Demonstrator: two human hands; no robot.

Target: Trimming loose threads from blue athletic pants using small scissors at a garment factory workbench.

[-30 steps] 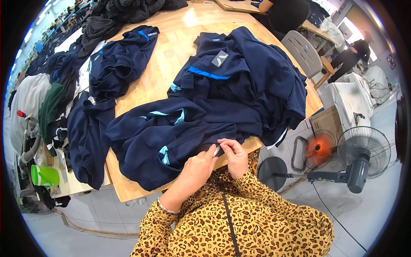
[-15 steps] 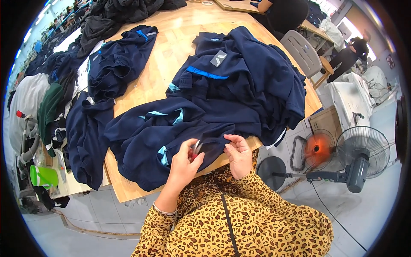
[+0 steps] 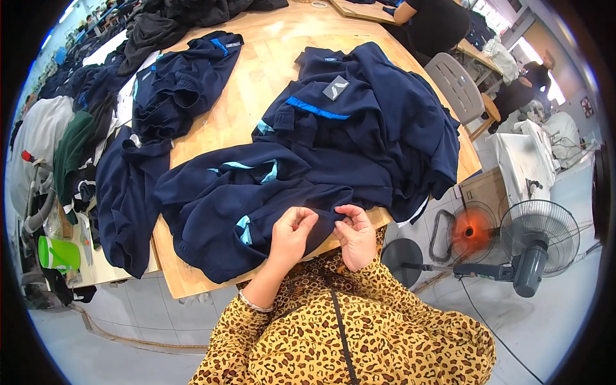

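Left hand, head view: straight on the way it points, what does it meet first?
Most likely the near navy garment: its cloth lies just past the fingers of the left hand, on the far side from the person's body. Depth is unclear; they may be touching now.

Whether the left hand [image 3: 292, 236] holds anything is hidden; the upper edge cuts off a co-worker in black [image 3: 439, 27] and a dark garment heap [image 3: 157, 29].

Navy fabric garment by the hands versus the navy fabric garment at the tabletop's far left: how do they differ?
The near navy fabric garment looks larger in view; the far navy fabric garment, smaller. The near garment's visible trim is turquoise; the far garment also shows bright blue trim. Both lie rumpled.
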